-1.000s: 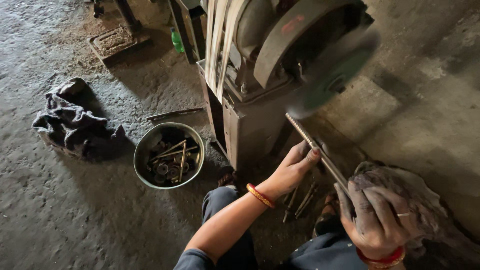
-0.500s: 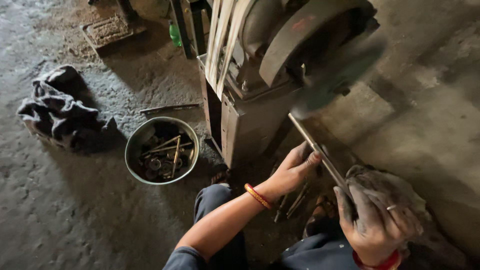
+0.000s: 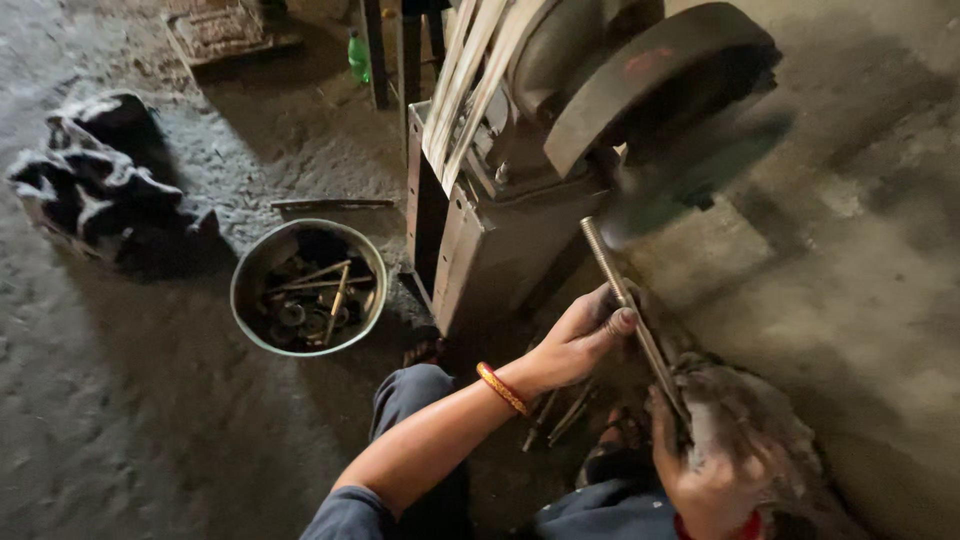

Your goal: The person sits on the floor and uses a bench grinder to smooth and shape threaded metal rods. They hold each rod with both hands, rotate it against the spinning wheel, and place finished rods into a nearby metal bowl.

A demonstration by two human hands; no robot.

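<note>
Workshop: bench grinder (image 3: 600, 130), gritty floor (image 3: 120, 420)

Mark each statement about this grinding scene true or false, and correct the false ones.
1. The left hand steadies the threaded rod. True.
2. The rod's tip points up toward the blurred grinding wheel. True.
3. The metal bowl is empty. False: it holds bolts and small metal parts.
4. The right hand grips the rod bare. False: a rag lies around it.
5. The crumpled cloth lies in the bowl. False: it lies on the floor, apart.
</note>
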